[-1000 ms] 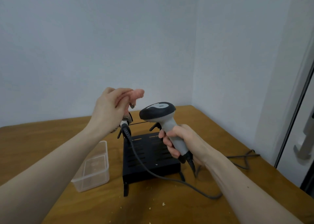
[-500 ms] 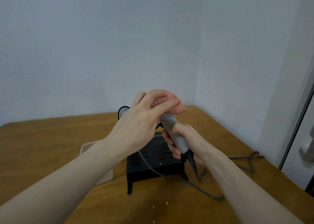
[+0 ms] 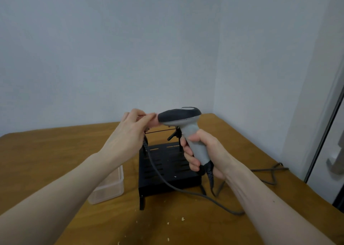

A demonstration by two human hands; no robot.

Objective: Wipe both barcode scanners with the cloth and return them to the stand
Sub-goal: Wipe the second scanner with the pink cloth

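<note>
My right hand (image 3: 206, 151) grips the grey handle of a barcode scanner (image 3: 183, 122) with a black head, held upright above the black stand (image 3: 167, 170). My left hand (image 3: 128, 133) holds a pink cloth (image 3: 155, 121), mostly hidden by my fingers, pressed against the front of the scanner's head. The second scanner is almost fully hidden behind my left hand; only its dark cable end (image 3: 145, 142) shows at the stand's back left, with a grey cable (image 3: 186, 190) trailing over the stand.
A clear plastic tub (image 3: 109, 187) stands left of the stand on the wooden table (image 3: 46, 151). More cable (image 3: 270, 172) loops at the right near the table edge. Walls meet in a corner behind. Small crumbs (image 3: 182, 219) lie in front.
My left hand with the cloth slid off the top of the scanner's head to its front end, so the black head shows again. My right hand keeps its grip.
</note>
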